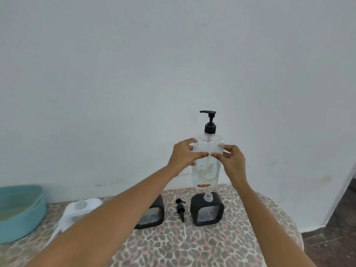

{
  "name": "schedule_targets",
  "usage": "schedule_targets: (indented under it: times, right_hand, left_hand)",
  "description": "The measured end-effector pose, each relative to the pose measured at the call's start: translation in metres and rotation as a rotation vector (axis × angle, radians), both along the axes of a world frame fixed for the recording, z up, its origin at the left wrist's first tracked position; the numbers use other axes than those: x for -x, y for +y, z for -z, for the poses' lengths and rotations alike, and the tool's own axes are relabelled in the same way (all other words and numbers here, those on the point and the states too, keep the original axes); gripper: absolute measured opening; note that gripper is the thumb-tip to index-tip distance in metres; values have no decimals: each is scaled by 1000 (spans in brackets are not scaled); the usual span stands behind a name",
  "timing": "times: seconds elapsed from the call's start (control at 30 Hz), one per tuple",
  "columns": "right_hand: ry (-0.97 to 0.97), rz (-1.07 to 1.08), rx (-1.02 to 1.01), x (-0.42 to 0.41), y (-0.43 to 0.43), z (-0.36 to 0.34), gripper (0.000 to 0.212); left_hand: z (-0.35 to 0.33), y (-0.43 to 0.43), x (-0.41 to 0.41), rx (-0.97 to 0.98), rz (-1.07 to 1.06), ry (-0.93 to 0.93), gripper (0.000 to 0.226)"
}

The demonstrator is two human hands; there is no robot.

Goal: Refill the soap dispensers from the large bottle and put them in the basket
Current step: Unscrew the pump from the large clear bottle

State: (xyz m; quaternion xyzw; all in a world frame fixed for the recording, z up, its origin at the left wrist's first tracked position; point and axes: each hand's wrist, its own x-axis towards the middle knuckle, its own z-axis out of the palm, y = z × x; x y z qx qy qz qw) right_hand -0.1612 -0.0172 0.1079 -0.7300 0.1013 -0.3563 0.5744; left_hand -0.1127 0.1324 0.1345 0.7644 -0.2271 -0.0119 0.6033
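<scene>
I hold a large clear bottle (207,166) with a black pump top upright in the air, above the table. My left hand (185,154) grips its left side and my right hand (232,158) grips its right side, thumbs meeting on the front. Directly below stands a black square dispenser (207,211) with its neck uncapped. Its black pump (181,209) lies on the cloth to the left. A second black dispenser (152,214) is partly hidden behind my left forearm. A white dispenser (81,209) stands further left. The teal basket (21,209) sits at the far left.
The table wears a leopard-print cloth (192,247). A plain white wall rises right behind it. Dark floor (337,237) shows past the table's right edge.
</scene>
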Motion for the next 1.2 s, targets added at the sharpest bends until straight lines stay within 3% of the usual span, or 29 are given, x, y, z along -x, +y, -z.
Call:
schedule_targets:
  times: [0.3, 0.47, 0.6, 0.7, 0.87, 1.2]
  right_hand:
    - [43, -118, -53, 48, 104, 36, 34]
    - [109, -196, -61, 58, 147, 68, 36]
    - [175, -222, -20, 64, 173, 94, 36]
    - [212, -244, -12, 66, 186, 107, 35]
    - [259, -262, 46, 68, 197, 122, 38]
    - [320, -298, 64, 72, 205, 138, 42]
  left_hand:
    - [33, 108, 60, -51, -116, 30, 57]
    - [64, 155, 80, -84, -169, 40, 42]
    - [89, 183, 89, -110, -191, 64, 50]
    - [106, 199, 93, -116, -182, 58, 45]
    - [126, 213, 99, -88, -184, 59, 61]
    - [155, 223, 99, -56, -200, 34, 68]
